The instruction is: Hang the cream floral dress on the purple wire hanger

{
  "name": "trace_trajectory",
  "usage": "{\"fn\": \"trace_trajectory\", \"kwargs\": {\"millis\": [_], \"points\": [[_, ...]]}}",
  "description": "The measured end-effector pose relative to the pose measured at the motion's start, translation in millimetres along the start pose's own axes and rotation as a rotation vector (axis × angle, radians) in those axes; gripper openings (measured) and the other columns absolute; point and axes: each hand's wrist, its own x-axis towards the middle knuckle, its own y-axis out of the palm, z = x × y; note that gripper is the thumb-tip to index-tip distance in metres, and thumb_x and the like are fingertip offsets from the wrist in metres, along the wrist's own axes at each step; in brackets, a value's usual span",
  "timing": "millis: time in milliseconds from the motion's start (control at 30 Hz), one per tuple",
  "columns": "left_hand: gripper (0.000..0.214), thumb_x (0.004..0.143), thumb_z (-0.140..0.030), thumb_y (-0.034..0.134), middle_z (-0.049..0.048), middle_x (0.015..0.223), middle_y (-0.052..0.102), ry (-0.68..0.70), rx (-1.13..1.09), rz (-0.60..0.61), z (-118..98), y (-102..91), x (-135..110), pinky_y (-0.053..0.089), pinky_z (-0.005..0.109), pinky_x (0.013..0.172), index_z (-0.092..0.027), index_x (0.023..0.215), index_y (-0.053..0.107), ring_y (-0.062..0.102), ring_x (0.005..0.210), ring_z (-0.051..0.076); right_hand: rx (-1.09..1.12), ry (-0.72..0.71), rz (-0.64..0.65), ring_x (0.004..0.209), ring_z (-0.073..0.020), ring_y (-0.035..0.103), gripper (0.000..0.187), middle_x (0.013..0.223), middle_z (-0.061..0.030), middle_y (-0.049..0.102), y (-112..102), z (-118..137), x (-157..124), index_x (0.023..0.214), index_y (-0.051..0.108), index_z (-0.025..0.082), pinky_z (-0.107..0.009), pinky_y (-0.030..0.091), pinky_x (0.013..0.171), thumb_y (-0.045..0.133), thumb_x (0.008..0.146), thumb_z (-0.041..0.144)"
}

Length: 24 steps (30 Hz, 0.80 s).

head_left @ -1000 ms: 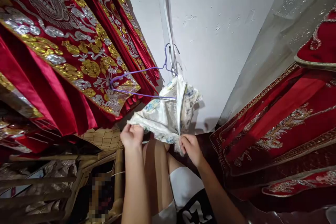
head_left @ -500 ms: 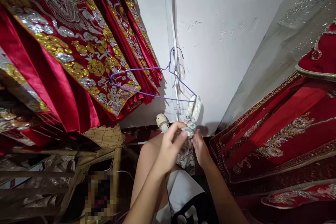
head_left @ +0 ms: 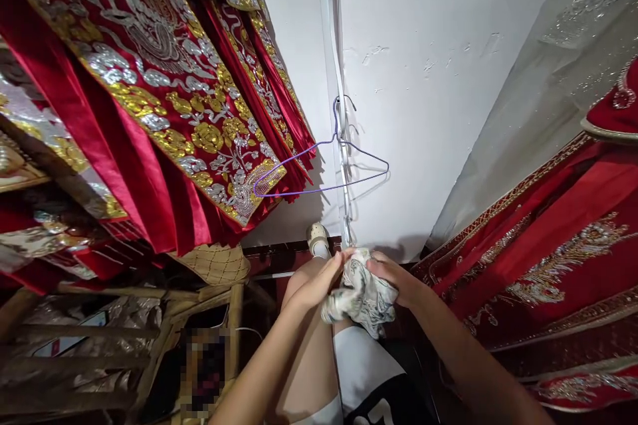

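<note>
White wall (head_left: 419, 20) backs everything, flanked on the left by a hanging red garment with gold and silver embroidery (head_left: 205, 137) and on the right by red beaded cloth (head_left: 553, 246), sheer pale fabric (head_left: 523, 106) beside it. At the lower left stands a bamboo frame (head_left: 234, 312). Down the wall runs a narrow white rail (head_left: 333, 26), where a purple wire hanger (head_left: 319, 191) hangs by its hook, its left corner overlapping the embroidered garment's lower corner from this viewpoint. Half a second ago a patterned white cloth (head_left: 371, 295) was still caught on the hanger's right corner; now that corner is bare, so the cloth is off the wire and free to be worked by hand. It lies bunched above the person's lap, below the hanger's bottom edge and apart from it. The right hand's (head_left: 396, 279) grip pinches the bundle at its right edge, thumb on top. The left hand (head_left: 321, 282) lays nearly straight fingers along the opposite edge; whether its grip closes on fabric, I cannot tell.
</note>
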Motion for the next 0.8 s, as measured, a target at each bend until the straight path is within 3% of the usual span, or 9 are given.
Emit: {"fn": "trace_trajectory", "kwargs": {"millis": [100, 200, 267, 400, 500, 567, 667, 733, 800], "points": [[0.065, 0.09, -0.079, 0.049, 0.011, 0.071, 0.07, 0.004, 0.057, -0.073, 4.6, -5.8, -5.0, 0.058, 0.041, 0.07, -0.021, 0.083, 0.078, 0.07, 0.075, 0.027, -0.005, 0.137, 0.087, 0.056, -0.0187, 0.062, 0.043, 0.057, -0.0041, 0.062, -4.6, 14.0, 8.2, 0.065, 0.062, 0.019, -0.03, 0.051, 0.056, 0.078, 0.062, 0.059], [0.067, 0.091, -0.079, 0.047, 0.0083, 0.072, 0.07, 0.009, 0.202, 0.061, -2.0, -23.9, -10.5, 0.057, 0.039, 0.074, -0.019, 0.078, 0.075, 0.066, 0.072, 0.025, -0.071, 0.224, 0.121, 0.046, -0.0126, 0.051, 0.029, 0.054, -0.0003, 0.059, -14.6, 37.6, 16.7, 0.059, 0.058, 0.02, -0.025, 0.043, 0.045, 0.08, 0.053, 0.038], [0.062, 0.094, -0.072, 0.049, 0.005, 0.07, 0.068, 0.009, 0.415, 0.145, -8.2, -43.6, -12.8, 0.055, 0.039, 0.083, -0.018, 0.075, 0.072, 0.064, 0.072, 0.023, -0.18, 0.194, 0.133, 0.044, -0.0109, 0.047, 0.024, 0.051, 0.0023, 0.056, -24.9, 59.1, 24.8, 0.058, 0.056, 0.021, -0.022, 0.037, 0.04, 0.078, 0.055, 0.03], [0.041, 0.095, -0.053, 0.059, 0.0034, 0.076, 0.071, -0.058, 1.068, 0.238, -18.4, -89.9, -10.8, 0.038, 0.048, 0.111, -0.019, 0.074, 0.068, 0.068, 0.081, 0.024, -0.447, -0.128, 0.093, 0.042, -0.0099, 0.038, 0.024, 0.046, 0.0041, 0.046, -44.5, 105.6, 48.9, 0.051, 0.05, 0.021, -0.023, 0.027, 0.039, 0.068, 0.064, 0.03], [0.029, 0.092, -0.047, 0.062, 0.0123, 0.096, 0.076, -0.182, 1.415, 0.221, -25.9, -119.8, -8.4, 0.039, 0.052, 0.107, -0.02, 0.086, 0.072, 0.068, 0.102, 0.033, -0.842, -0.473, -0.167, 0.051, -0.0134, 0.045, 0.019, 0.051, 0.0014, 0.05, -55.1, 127.4, 72.6, 0.053, 0.055, 0.02, -0.026, 0.033, 0.051, 0.062, 0.068, 0.027], [0.029, 0.092, -0.045, 0.061, 0.0155, 0.1, 0.076, -0.224, 1.526, 0.153, -32.9, -133.2, -9.8, 0.04, 0.054, 0.103, -0.019, 0.089, 0.074, 0.066, 0.109, 0.037, -1.169, -0.584, -0.355, 0.068, -0.0206, 0.057, 0.013, 0.069, -0.003, 0.066, -63.3, 128.5, 90.6, 0.074, 0.072, 0.02, -0.03, 0.041, 0.064, 0.061, 0.074, 0.026], [0.036, 0.095, -0.047, 0.053, 0.0152, 0.101, 0.078, -0.213, 1.514, -0.018, -44.3, -140.9, -14.5, 0.043, 0.054, 0.101, -0.02, 0.094, 0.076, 0.065, 0.112, 0.039, -1.378, -0.486, -0.443, 0.088, -0.028, 0.065, 0.043, 0.106, -0.0079, 0.077, -79.9, 112.2, 115.9, 0.122, 0.073, 0.023, -0.035, 0.045, 0.077, 0.055, 0.083, 0.026], [0.042, 0.096, -0.052, 0.05, 0.0154, 0.117, 0.077, -0.171, 1.441, -0.111, -48.5, -140.4, -16.4, 0.045, 0.054, 0.102, -0.02, 0.099, 0.077, 0.065, 0.114, 0.039, -1.358, -0.416, -0.412, 0.085, -0.0273, 0.065, 0.042, 0.103, -0.0097, 0.077, -91.5, 97.5, 126.5, 0.12, 0.073, 0.02, -0.034, 0.044, 0.074, 0.05, 0.086, 0.025], [0.046, 0.097, -0.055, 0.047, 0.0155, 0.136, 0.069, -0.121, 1.347, -0.148, -48.2, -139.3, -16.0, 0.046, 0.053, 0.104, -0.02, 0.103, 0.077, 0.065, 0.118, 0.039, -1.307, -0.44, -0.399, 0.076, -0.0248, 0.061, 0.03, 0.086, -0.0079, 0.074, -101.1, 86.7, 128.5, 0.1, 0.074, 0.018, -0.031, 0.041, 0.067, 0.047, 0.088, 0.026]]}}
